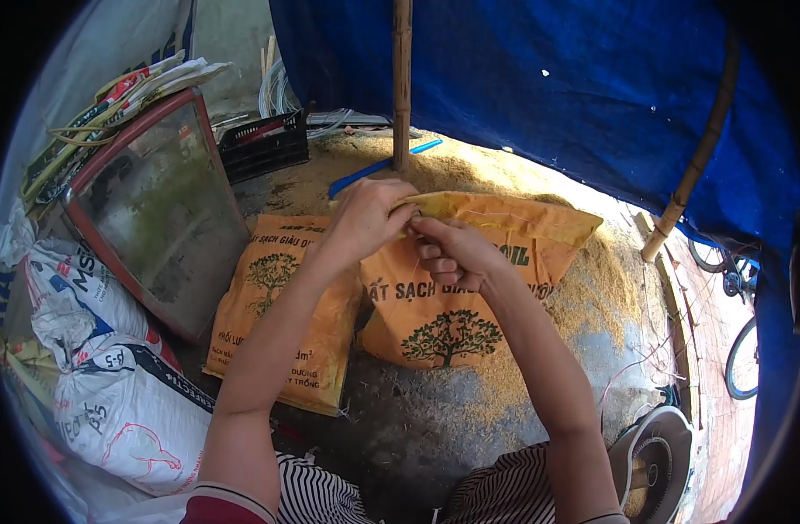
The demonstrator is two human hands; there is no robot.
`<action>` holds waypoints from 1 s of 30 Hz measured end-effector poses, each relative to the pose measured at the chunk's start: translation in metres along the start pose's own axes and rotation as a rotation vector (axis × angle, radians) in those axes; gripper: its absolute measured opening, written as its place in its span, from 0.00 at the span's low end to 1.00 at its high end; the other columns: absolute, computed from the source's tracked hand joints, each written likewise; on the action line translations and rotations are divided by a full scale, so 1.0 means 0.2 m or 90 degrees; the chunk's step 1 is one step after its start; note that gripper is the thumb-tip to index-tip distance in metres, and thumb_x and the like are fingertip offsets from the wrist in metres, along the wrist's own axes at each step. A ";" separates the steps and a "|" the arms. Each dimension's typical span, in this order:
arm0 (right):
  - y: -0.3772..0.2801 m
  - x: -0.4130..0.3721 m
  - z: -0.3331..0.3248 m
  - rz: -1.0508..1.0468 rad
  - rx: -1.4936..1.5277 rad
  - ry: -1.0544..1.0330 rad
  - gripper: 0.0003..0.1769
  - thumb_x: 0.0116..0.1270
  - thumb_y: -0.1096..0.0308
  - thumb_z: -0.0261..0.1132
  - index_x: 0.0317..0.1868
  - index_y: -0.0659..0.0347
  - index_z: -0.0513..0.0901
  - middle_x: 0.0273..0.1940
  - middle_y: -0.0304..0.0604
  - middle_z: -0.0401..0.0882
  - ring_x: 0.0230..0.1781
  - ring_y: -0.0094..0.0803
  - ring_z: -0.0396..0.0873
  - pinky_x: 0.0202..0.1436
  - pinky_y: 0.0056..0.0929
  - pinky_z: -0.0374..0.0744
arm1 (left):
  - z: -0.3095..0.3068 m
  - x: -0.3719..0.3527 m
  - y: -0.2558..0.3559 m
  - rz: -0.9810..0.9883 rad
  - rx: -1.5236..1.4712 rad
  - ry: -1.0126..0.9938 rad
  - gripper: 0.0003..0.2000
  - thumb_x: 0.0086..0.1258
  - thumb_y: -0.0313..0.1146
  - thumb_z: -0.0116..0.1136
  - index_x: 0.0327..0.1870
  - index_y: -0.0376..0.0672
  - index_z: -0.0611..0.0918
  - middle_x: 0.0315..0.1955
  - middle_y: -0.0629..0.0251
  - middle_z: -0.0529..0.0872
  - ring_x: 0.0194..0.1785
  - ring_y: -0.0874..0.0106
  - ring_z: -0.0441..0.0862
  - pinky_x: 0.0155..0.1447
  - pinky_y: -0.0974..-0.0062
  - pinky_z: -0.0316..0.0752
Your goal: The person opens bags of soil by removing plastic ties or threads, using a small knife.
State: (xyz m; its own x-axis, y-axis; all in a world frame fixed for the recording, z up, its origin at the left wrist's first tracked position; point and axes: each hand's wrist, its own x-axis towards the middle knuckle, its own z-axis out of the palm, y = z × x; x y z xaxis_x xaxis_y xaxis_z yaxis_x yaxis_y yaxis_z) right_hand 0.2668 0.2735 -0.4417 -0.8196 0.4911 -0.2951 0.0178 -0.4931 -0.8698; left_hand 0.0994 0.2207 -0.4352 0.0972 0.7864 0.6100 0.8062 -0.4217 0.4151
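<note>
Orange sack [457, 301]: top in left hand [365, 218], right hand [452, 253] (tight pinch)

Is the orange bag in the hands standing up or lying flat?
Standing up. The orange bag bulges, its top edge held by the left hand and right hand; the other bag lies flat.

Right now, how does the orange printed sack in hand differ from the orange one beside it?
The held orange sack stands bulging, its top edge pinched by left hand and right hand; the neighbouring orange sack lies flat, slack, untouched. Both bear a green tree print.
</note>
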 end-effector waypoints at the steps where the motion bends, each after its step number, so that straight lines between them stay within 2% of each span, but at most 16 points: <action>1: 0.00 -0.01 0.04 -0.003 -0.086 0.064 0.11 0.72 0.58 0.54 0.37 0.57 0.69 0.20 0.30 0.65 0.10 0.15 0.59 0.09 0.16 0.61 | -0.04 0.00 0.01 -0.043 -0.010 -0.069 0.11 0.64 0.32 0.58 0.43 0.38 0.83 0.34 0.57 0.85 0.39 0.65 0.83 0.49 0.70 0.72; 2: 0.02 -0.01 0.07 -0.004 -0.085 0.066 0.11 0.72 0.58 0.54 0.37 0.57 0.69 0.20 0.30 0.65 0.10 0.15 0.59 0.09 0.16 0.61 | -0.09 0.01 0.02 -0.041 -0.011 -0.070 0.11 0.64 0.32 0.58 0.43 0.38 0.83 0.34 0.57 0.85 0.39 0.65 0.83 0.49 0.70 0.72; 4: 0.06 -0.01 0.11 -0.061 -0.249 0.138 0.14 0.72 0.58 0.55 0.34 0.60 0.69 0.19 0.33 0.67 0.10 0.19 0.65 0.10 0.22 0.67 | -0.19 0.02 0.01 -0.189 -0.143 -0.190 0.16 0.70 0.39 0.55 0.51 0.38 0.80 0.42 0.59 0.85 0.46 0.70 0.82 0.52 0.73 0.73; 5: 0.07 -0.02 0.11 -0.089 -0.270 0.129 0.15 0.72 0.58 0.55 0.33 0.61 0.68 0.21 0.35 0.69 0.11 0.22 0.69 0.12 0.23 0.71 | -0.18 0.03 -0.11 -0.166 -0.190 -0.156 0.22 0.74 0.46 0.50 0.59 0.39 0.75 0.49 0.61 0.82 0.52 0.72 0.78 0.54 0.75 0.73; 9: 0.14 -0.04 0.15 -0.114 -0.265 0.138 0.15 0.72 0.58 0.54 0.33 0.62 0.68 0.21 0.36 0.70 0.11 0.21 0.68 0.13 0.23 0.72 | -0.12 0.06 -0.18 -0.229 -0.298 -0.119 0.26 0.74 0.52 0.46 0.61 0.39 0.73 0.52 0.58 0.80 0.54 0.70 0.77 0.56 0.75 0.73; 11: 0.18 -0.03 0.13 -0.143 -0.298 0.093 0.16 0.73 0.58 0.53 0.33 0.62 0.67 0.22 0.35 0.69 0.13 0.21 0.70 0.15 0.23 0.74 | -0.04 0.06 -0.18 -0.295 -0.443 -0.167 0.33 0.71 0.61 0.44 0.65 0.42 0.70 0.55 0.58 0.79 0.53 0.69 0.79 0.56 0.75 0.73; 12: 0.18 -0.03 0.11 -0.140 -0.301 0.094 0.16 0.73 0.58 0.53 0.33 0.62 0.67 0.22 0.35 0.69 0.13 0.21 0.70 0.15 0.23 0.74 | -0.02 0.06 -0.17 -0.296 -0.447 -0.165 0.33 0.71 0.61 0.44 0.65 0.42 0.70 0.55 0.58 0.79 0.53 0.69 0.79 0.56 0.75 0.73; 14: 0.20 -0.03 0.09 -0.144 -0.301 0.077 0.17 0.74 0.57 0.51 0.34 0.62 0.67 0.23 0.35 0.68 0.15 0.21 0.71 0.17 0.22 0.75 | 0.00 0.07 -0.13 -0.382 -0.608 -0.287 0.32 0.73 0.61 0.37 0.63 0.41 0.73 0.48 0.54 0.81 0.50 0.71 0.79 0.53 0.76 0.74; 17: 0.16 -0.06 0.09 -0.135 -0.323 0.074 0.17 0.75 0.56 0.51 0.34 0.62 0.67 0.24 0.35 0.67 0.17 0.21 0.72 0.18 0.22 0.76 | -0.02 0.09 -0.14 -0.400 -0.505 -0.379 0.31 0.73 0.61 0.38 0.54 0.40 0.79 0.40 0.58 0.83 0.44 0.73 0.80 0.49 0.77 0.75; 18: 0.16 -0.06 0.09 -0.134 -0.322 0.069 0.17 0.75 0.56 0.51 0.34 0.62 0.67 0.24 0.35 0.67 0.17 0.21 0.72 0.18 0.22 0.76 | -0.03 0.09 -0.15 -0.405 -0.504 -0.376 0.31 0.73 0.61 0.38 0.54 0.40 0.79 0.40 0.58 0.83 0.44 0.73 0.80 0.49 0.77 0.75; 20: 0.16 -0.06 0.09 -0.140 -0.308 0.055 0.17 0.75 0.56 0.51 0.35 0.61 0.66 0.25 0.36 0.67 0.18 0.22 0.72 0.21 0.22 0.76 | -0.04 0.08 -0.16 -0.489 -0.496 -0.283 0.27 0.73 0.57 0.44 0.43 0.40 0.83 0.31 0.65 0.82 0.37 0.78 0.78 0.42 0.80 0.74; 21: 0.16 -0.06 0.09 -0.141 -0.305 0.054 0.17 0.75 0.56 0.51 0.35 0.61 0.66 0.25 0.36 0.67 0.18 0.22 0.72 0.21 0.22 0.76 | -0.07 0.08 -0.19 -0.491 -0.494 -0.284 0.27 0.73 0.57 0.44 0.43 0.40 0.83 0.31 0.65 0.82 0.37 0.78 0.78 0.42 0.80 0.74; 23: 0.15 -0.05 0.09 -0.133 -0.268 0.079 0.16 0.75 0.56 0.52 0.36 0.61 0.67 0.26 0.36 0.67 0.19 0.22 0.72 0.23 0.24 0.77 | -0.13 0.07 -0.26 -0.397 -0.434 -0.239 0.20 0.70 0.50 0.54 0.39 0.39 0.83 0.29 0.67 0.82 0.34 0.79 0.76 0.39 0.80 0.73; 24: 0.15 -0.05 0.08 -0.135 -0.264 0.081 0.16 0.75 0.56 0.52 0.36 0.61 0.67 0.26 0.36 0.67 0.19 0.22 0.72 0.23 0.24 0.77 | -0.15 0.07 -0.25 -0.396 -0.432 -0.243 0.20 0.70 0.50 0.54 0.39 0.39 0.83 0.29 0.67 0.82 0.34 0.79 0.76 0.39 0.80 0.73; 26: 0.14 -0.05 0.08 -0.110 -0.224 0.058 0.15 0.75 0.57 0.52 0.39 0.61 0.67 0.27 0.36 0.67 0.21 0.23 0.71 0.27 0.26 0.78 | -0.19 0.06 -0.21 -0.250 -0.373 -0.175 0.10 0.67 0.38 0.61 0.35 0.39 0.83 0.25 0.74 0.79 0.30 0.84 0.73 0.35 0.82 0.69; 30: 0.17 -0.01 0.05 -0.122 -0.189 0.055 0.13 0.75 0.58 0.52 0.43 0.61 0.68 0.28 0.35 0.67 0.23 0.23 0.70 0.29 0.26 0.76 | -0.13 0.07 -0.18 -0.245 -0.246 -0.075 0.08 0.65 0.34 0.62 0.35 0.38 0.83 0.25 0.73 0.78 0.30 0.84 0.71 0.35 0.82 0.68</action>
State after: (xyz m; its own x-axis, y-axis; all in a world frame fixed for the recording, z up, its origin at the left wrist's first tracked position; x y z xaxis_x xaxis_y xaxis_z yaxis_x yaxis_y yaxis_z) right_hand 0.2622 0.2483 -0.4663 -0.7731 0.6193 -0.1375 0.0452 -0.1624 -0.9857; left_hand 0.0562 0.2342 -0.4237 -0.0794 0.9523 0.2947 0.5259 -0.2111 0.8239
